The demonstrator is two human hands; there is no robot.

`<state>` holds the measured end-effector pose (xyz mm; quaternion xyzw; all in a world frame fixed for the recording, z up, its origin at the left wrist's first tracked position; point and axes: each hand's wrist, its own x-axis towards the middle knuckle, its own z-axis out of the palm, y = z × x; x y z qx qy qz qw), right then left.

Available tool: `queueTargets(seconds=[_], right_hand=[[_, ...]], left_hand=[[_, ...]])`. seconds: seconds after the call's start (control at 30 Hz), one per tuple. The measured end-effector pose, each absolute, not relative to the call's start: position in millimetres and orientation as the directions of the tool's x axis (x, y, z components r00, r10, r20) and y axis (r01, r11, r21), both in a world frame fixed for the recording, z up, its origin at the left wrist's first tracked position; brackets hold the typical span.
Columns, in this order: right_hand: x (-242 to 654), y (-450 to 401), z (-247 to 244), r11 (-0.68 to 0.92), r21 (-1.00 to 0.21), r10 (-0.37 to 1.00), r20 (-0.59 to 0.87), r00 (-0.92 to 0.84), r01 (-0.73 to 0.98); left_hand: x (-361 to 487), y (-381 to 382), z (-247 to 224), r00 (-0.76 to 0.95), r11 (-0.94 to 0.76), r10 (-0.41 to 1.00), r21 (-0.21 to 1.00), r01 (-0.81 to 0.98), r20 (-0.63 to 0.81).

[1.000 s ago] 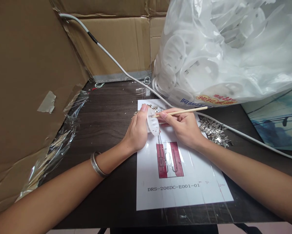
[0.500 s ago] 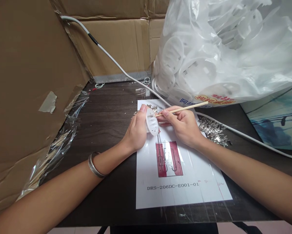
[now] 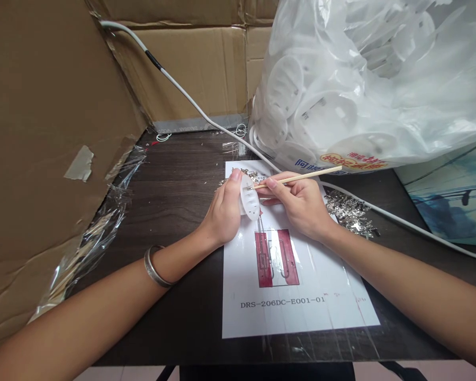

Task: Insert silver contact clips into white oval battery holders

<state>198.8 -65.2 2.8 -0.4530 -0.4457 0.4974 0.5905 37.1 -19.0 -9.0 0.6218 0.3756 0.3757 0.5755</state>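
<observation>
"Why is that left hand holding the milky, oval-looking disc tilted?"

"Probably so its slotted face is meeting the stick. The thumb is clamping the rim above the printed sheet; the other fingers are hiding behind."

"And the right hand?"

"Thumb and fingers are pinching the slim wooden stick like a pen, likely for fine control. Its tip is reaching the disc's face."

"What's glinting nearby?"

"Small jagged metal pieces, while a crinkled plastic bag is bulging with similar discs."
</observation>
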Motion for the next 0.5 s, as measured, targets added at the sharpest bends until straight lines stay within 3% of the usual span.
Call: queueTargets(seconds=[0.5], right_hand=[[200.4, -66.4, 4.7, 0.078, -0.989, 0.992, 0.065, 0.106, -0.127]], left_hand=[[37.9, -19.7, -7.8, 0.425, -0.062, 0.904, 0.997, 0.046, 0.036]])
